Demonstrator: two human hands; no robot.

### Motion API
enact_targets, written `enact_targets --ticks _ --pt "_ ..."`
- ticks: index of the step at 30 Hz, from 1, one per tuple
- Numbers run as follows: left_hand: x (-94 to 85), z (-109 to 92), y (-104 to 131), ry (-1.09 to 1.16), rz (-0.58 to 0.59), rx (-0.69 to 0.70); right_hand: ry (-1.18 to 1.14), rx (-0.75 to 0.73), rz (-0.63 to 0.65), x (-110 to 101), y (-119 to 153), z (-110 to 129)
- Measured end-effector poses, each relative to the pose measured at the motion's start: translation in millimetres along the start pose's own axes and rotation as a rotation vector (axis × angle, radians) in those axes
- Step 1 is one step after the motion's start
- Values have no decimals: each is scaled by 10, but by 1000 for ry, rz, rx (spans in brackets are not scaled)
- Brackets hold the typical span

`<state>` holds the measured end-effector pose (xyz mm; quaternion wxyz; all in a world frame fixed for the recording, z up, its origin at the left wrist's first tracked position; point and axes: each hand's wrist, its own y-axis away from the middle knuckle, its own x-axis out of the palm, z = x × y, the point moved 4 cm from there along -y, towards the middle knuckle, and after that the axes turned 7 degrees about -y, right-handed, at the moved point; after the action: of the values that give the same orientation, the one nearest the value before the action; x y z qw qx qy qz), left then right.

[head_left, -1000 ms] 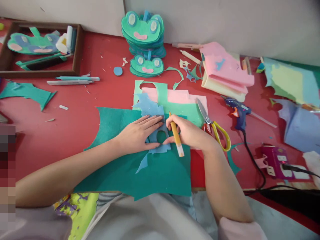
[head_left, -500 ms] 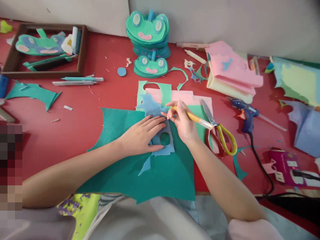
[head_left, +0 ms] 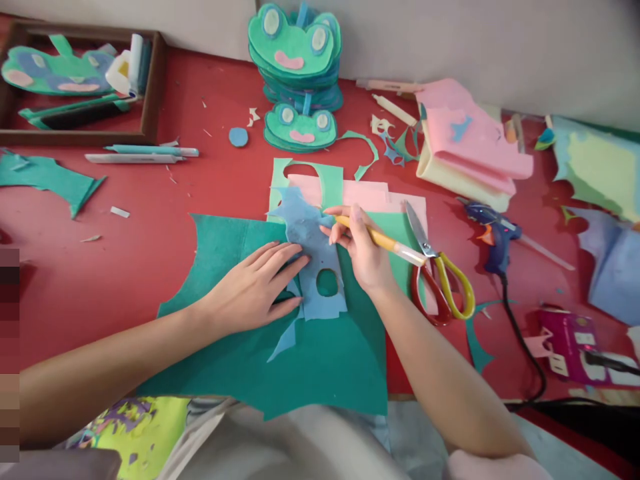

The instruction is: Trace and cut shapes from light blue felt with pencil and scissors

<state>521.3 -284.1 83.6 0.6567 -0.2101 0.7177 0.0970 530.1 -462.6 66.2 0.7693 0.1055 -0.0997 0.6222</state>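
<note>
A blue felt piece [head_left: 325, 250] with a round hole lies on a big dark green felt sheet [head_left: 320, 367]. My left hand [head_left: 253, 283] rests flat, fingers stretched out, with its fingertips at the left edge of the blue felt. In a pinch grip, my right hand [head_left: 367, 253] holds a yellow pen [head_left: 383, 240], its tip end near the blue felt's upper right. Scissors [head_left: 435, 270] with one red and one yellow handle lie partly open just right of this hand. Light green felt [head_left: 331, 187] and pink felt [head_left: 365, 192] lie behind the blue piece.
Stacked felt frog faces [head_left: 295, 47] stand at the back, with a smaller frog pile [head_left: 300, 130] in front. A wooden tray [head_left: 155, 87] is at the back left. On the right are folded pink felt [head_left: 480, 147], a glue gun [head_left: 495, 230] and a purple power strip [head_left: 570, 340].
My left hand has slid left off the blue felt's middle to its edge, uncovering more of it. My right hand with the pen has shifted slightly left. The view has moved a little.
</note>
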Motion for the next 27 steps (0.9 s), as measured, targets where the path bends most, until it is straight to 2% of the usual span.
enact_targets --ticks 6,13,19,23,27 --pt "-3 27 58 30 67 -1 82 -2 8 33 38 34" --pt "8 40 52 92 63 -10 174 -104 -3 55 67 123" --pt "7 43 46 94 76 -7 247 -84 105 64 28 104" --pt "4 37 38 96 88 11 103 -92 -10 -23 -40 73" --pt "10 43 38 82 108 14 9 -223 -183 -121 -60 118"
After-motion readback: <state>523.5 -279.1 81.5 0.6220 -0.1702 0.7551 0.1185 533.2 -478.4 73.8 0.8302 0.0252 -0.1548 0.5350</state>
